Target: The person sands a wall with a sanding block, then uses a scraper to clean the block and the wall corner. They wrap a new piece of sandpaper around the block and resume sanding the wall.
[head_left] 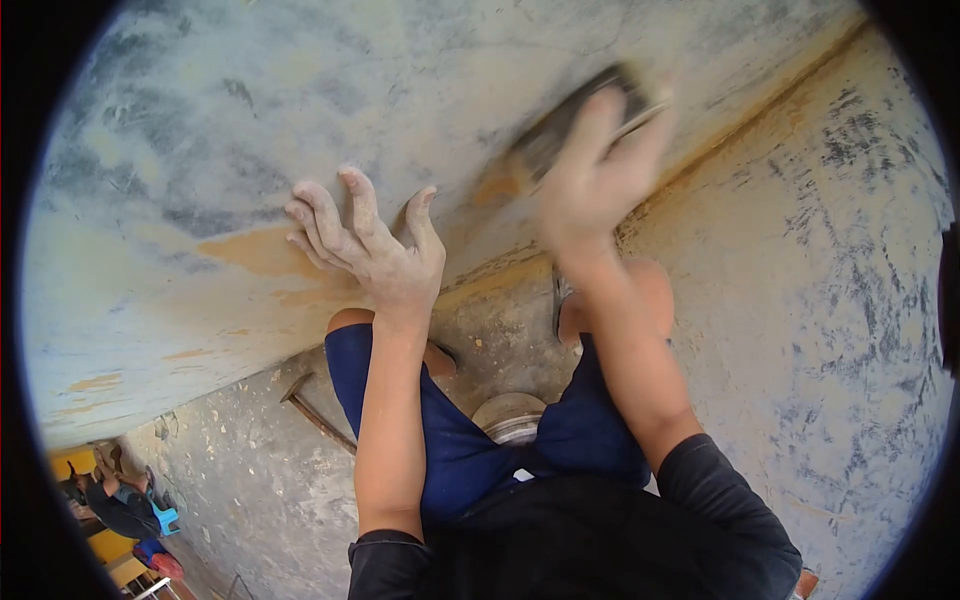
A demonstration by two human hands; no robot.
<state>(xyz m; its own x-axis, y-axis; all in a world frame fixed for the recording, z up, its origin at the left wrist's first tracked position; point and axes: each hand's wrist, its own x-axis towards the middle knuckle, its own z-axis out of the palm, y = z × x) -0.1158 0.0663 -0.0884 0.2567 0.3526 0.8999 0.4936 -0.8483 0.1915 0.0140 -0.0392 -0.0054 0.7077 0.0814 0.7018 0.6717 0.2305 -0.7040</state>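
Observation:
My right hand (605, 190) is blurred by motion and grips a dark, flat, rectangular sanding block (570, 120) held against the wall. Pale dust coats my left hand (385, 245); its fingers are spread and slightly bent, with nothing in them. That hand is close to the wall (250, 120), which is grey-white with dark smudges and worn tan patches. One tan patch (260, 250) lies just beside my left fingers. Another shows right below the block's lower end.
A tool with a curved handle (318, 415) lies on the rough concrete floor (250, 440) left of my knee. Between my thighs is a round, pale container (508, 415). A second wall (800, 300) meets the first at right. Far lower left, a person sits near a blue stool (165, 515).

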